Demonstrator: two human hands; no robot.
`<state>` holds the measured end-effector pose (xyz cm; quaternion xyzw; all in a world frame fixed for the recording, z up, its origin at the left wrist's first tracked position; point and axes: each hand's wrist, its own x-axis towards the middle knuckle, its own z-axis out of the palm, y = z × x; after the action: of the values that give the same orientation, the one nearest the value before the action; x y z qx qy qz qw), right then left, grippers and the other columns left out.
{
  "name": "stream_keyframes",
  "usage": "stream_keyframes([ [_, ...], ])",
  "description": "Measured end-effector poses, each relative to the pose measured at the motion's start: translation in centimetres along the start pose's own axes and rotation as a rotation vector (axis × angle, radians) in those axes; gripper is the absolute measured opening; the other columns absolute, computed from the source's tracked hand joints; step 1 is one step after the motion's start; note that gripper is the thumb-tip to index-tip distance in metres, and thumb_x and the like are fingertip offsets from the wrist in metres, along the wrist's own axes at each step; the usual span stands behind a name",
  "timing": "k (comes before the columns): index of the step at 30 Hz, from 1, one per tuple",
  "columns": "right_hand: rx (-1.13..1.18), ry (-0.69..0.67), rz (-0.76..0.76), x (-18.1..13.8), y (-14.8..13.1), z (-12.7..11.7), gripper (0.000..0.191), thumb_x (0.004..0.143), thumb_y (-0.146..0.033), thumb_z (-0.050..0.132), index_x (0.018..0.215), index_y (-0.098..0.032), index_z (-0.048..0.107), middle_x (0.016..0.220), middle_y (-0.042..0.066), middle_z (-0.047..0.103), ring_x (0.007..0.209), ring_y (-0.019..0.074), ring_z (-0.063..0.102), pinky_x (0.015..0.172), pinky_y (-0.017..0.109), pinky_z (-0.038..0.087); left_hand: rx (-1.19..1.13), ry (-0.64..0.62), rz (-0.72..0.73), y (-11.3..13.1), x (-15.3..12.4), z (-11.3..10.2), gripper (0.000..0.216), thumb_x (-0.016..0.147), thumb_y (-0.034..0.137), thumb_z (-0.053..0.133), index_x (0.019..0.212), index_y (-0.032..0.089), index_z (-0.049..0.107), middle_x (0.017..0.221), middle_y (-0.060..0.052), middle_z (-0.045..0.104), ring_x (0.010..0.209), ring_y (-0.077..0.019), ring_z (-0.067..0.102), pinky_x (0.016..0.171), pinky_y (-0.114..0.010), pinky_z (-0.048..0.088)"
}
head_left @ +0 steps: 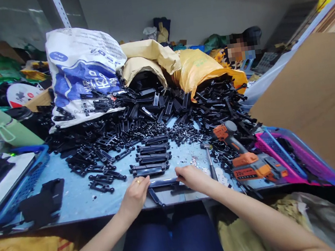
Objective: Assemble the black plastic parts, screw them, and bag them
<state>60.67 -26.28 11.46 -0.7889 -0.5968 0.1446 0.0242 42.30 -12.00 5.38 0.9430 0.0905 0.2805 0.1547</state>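
Observation:
A long black plastic part (164, 182) with a glossy face lies crosswise near the table's front edge. My left hand (136, 192) pinches its left end, and a ring shows on one finger. At the other end my right hand (192, 177) grips it with curled fingers. Just below the left hand, a slim black arm-like piece (156, 197) points toward me. Beyond the hands, several similar black parts (150, 169) are lined up in a row. A hammer (210, 159) rests to the right, beside an orange and black cordless drill (242, 156).
Heaps of black parts (104, 142) and small screws (184, 133) cover the blue tabletop (76, 207). Behind stand a white sack (85, 66), a paper sack (148, 54) and a yellow sack (203, 67). Baskets (324, 170) flank both sides; a green bottle (10, 125) stands left. A person (235, 52) is at the back.

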Motion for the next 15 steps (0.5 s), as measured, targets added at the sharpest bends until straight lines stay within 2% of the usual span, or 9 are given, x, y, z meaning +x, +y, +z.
stream_keyframes([
  [3,-0.005,0.039,-0.051,-0.1,0.4,0.9,0.008,0.083,-0.023,0.052,0.084,-0.017,0.058,0.073,0.004,0.062,0.069,0.0156,0.057,0.058,0.022,0.032,0.027,-0.040,0.018,0.2,-0.2,-0.2,0.026,0.088,0.014,0.034,0.110,0.016,0.049,0.087,-0.007,0.057,0.082,-0.0163,0.054,0.073,-0.031,0.047],
  [5,0.055,0.125,-0.112,-0.5,1.1,1.9,0.014,0.086,-0.024,0.047,0.085,-0.016,0.059,0.074,0.005,0.062,0.070,0.0148,0.057,0.061,0.022,0.036,0.106,-0.011,-0.033,0.7,-0.2,-0.3,0.027,0.088,0.017,0.036,0.111,0.016,0.049,0.092,-0.008,0.057,0.088,-0.0189,0.054,0.077,-0.034,0.045],
  [8,0.177,0.302,-0.225,-1.5,2.6,4.0,0.026,0.088,-0.031,0.044,0.106,-0.016,0.056,0.083,0.007,0.062,0.078,0.0152,0.056,0.069,0.024,0.040,0.184,0.008,-0.020,2.3,0.4,0.2,0.029,0.087,0.023,0.040,0.115,0.018,0.046,0.107,-0.010,0.055,0.103,-0.0235,0.049,0.088,-0.041,0.039],
  [11,0.230,0.414,-0.327,-2.4,3.9,6.6,0.048,0.084,-0.038,0.049,0.127,-0.019,0.039,0.094,0.009,0.061,0.085,0.0178,0.054,0.074,0.029,0.043,0.114,-0.174,0.117,4.4,1.7,1.8,0.036,0.085,0.029,0.044,0.119,0.017,0.043,0.116,-0.010,0.052,0.113,-0.0249,0.042,0.094,-0.042,0.033],
  [13,0.221,0.478,-0.319,-2.9,4.4,8.2,0.056,0.083,-0.038,0.051,0.132,-0.019,0.032,0.093,0.009,0.061,0.083,0.0189,0.054,0.072,0.031,0.045,0.080,-0.304,0.076,5.4,2.6,3.2,0.044,0.081,0.037,0.049,0.118,0.014,0.043,0.111,-0.012,0.053,0.107,-0.0264,0.045,0.088,-0.042,0.036],
  [15,0.195,0.532,-0.286,-3.1,4.7,9.3,0.057,0.084,-0.037,0.051,0.134,-0.019,0.029,0.089,0.008,0.060,0.079,0.0191,0.054,0.069,0.032,0.045,0.072,-0.351,-0.010,5.7,3.1,4.3,0.048,0.075,0.043,0.054,0.113,0.014,0.046,0.104,-0.012,0.054,0.098,-0.0268,0.048,0.082,-0.041,0.038],
])
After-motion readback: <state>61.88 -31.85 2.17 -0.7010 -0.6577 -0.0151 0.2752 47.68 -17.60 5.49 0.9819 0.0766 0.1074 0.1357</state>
